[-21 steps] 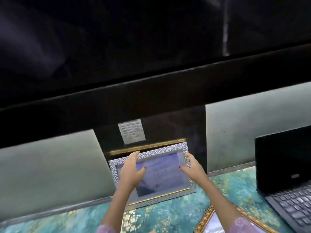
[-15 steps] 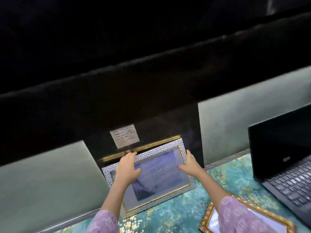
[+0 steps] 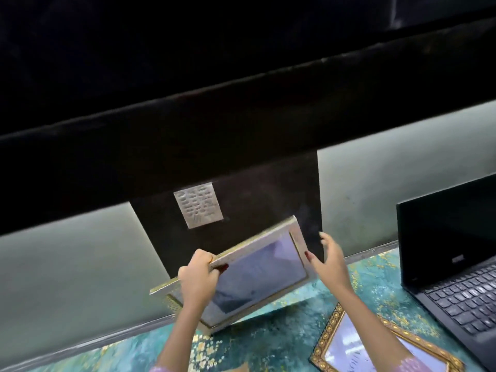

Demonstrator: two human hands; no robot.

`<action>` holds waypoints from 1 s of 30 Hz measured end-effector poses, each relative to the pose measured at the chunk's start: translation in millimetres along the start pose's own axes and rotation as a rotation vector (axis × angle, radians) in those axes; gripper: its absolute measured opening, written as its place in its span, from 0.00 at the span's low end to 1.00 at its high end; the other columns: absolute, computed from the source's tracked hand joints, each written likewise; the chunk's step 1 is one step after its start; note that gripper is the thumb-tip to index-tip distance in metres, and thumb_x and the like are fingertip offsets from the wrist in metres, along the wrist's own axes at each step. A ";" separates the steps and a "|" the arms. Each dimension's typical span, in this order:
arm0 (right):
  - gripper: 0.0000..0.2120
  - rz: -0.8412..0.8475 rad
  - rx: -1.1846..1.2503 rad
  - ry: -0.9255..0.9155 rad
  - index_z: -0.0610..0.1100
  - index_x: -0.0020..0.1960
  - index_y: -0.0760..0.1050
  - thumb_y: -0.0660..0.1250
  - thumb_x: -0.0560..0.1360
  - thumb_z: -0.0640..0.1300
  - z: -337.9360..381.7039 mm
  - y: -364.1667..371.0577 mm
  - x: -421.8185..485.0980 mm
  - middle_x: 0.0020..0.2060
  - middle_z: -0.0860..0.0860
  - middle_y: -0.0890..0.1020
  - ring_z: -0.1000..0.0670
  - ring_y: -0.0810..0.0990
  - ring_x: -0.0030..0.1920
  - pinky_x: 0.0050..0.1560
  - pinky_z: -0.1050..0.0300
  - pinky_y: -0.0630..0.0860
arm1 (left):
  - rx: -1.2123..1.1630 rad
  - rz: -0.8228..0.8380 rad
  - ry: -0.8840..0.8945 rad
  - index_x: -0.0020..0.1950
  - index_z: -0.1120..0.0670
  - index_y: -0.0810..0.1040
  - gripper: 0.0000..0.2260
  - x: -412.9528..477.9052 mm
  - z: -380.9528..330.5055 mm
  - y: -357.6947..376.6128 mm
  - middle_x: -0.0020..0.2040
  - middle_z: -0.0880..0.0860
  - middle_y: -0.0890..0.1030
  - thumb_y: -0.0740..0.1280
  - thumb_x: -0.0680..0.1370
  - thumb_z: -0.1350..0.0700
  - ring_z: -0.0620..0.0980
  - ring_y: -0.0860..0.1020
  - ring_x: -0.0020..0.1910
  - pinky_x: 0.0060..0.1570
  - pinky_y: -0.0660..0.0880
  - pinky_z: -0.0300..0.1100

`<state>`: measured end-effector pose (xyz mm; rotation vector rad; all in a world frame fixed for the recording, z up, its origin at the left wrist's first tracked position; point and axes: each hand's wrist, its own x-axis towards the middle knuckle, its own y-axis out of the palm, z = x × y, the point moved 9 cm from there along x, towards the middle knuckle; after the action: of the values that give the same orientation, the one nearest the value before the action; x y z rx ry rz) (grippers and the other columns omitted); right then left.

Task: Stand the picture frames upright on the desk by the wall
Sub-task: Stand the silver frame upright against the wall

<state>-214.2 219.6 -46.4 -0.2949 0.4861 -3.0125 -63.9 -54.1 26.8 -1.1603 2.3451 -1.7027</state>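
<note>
Two picture frames counted. Silver frame lifted and tilted, glass up, low corner at or just above the desk near its back edge, just in front of the dark wall panel; contact not clear. Gold frame flat near the front edge, right of centre, partly cut off by the picture. One laptop open at the right edge. One pale label on the panel.

Two hands. Left hand clamped on the silver frame's upper long edge, fingers curled over the rim, thumb on the front. Right hand just beside the frame's right short edge, fingers spread and loosely bent, thumb tip touching or nearly touching the rim.

No containers seen.
</note>
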 end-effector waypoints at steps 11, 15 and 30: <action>0.40 0.309 0.281 0.228 0.37 0.67 0.56 0.75 0.64 0.41 -15.1 54.4 -7.8 0.59 0.46 0.71 0.49 0.71 0.58 0.58 0.57 0.68 | -1.355 0.180 -0.352 0.41 0.56 0.76 0.29 -30.0 22.8 78.2 0.29 0.44 0.84 0.78 0.52 0.38 0.36 0.79 0.31 0.35 0.79 0.32; 0.22 0.278 0.231 0.217 0.35 0.62 0.64 0.68 0.71 0.35 -19.1 57.8 9.7 0.55 0.43 0.75 0.49 0.73 0.54 0.54 0.58 0.68 | -1.300 0.199 -0.477 0.48 0.58 0.76 0.13 -37.2 43.1 111.6 0.34 0.45 0.86 0.70 0.71 0.50 0.37 0.81 0.36 0.46 0.80 0.36; 0.34 0.411 -0.119 0.227 0.40 0.73 0.52 0.64 0.73 0.35 -58.8 70.7 28.5 0.68 0.38 0.68 0.40 0.69 0.66 0.65 0.49 0.67 | -0.797 0.319 -0.812 0.72 0.62 0.53 0.28 -42.6 52.0 141.0 0.72 0.63 0.61 0.62 0.78 0.55 0.60 0.64 0.69 0.71 0.62 0.51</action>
<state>-250.8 167.5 -118.6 0.1309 0.6534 -2.6290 -88.5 -53.9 -127.5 -1.1177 2.4133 -0.0739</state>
